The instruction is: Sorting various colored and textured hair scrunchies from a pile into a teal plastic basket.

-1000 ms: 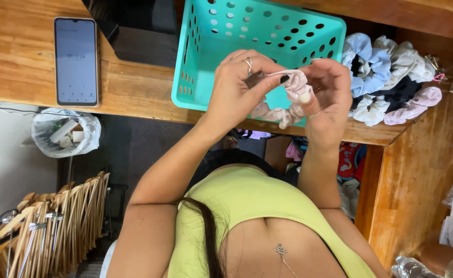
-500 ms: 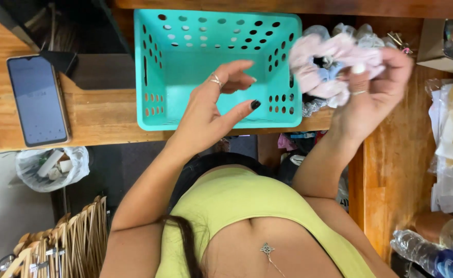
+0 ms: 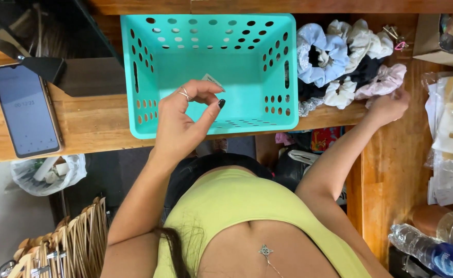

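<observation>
Left hand (image 3: 187, 116): pinching a small tag (image 3: 212, 80) over the teal basket (image 3: 133, 67), just inside its near rim.
Right hand (image 3: 388, 105): right of basket, fingertips on pink scrunchie (image 3: 383, 80); closed or not, cannot tell.
Advice: release low, over basket's bare middle.
Room: phone (image 3: 25, 116) well left.

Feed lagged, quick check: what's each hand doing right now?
Left hand: fingers pinched on a small tag over the teal basket.
Right hand: on the pink scrunchie; grip cannot be told.
</observation>
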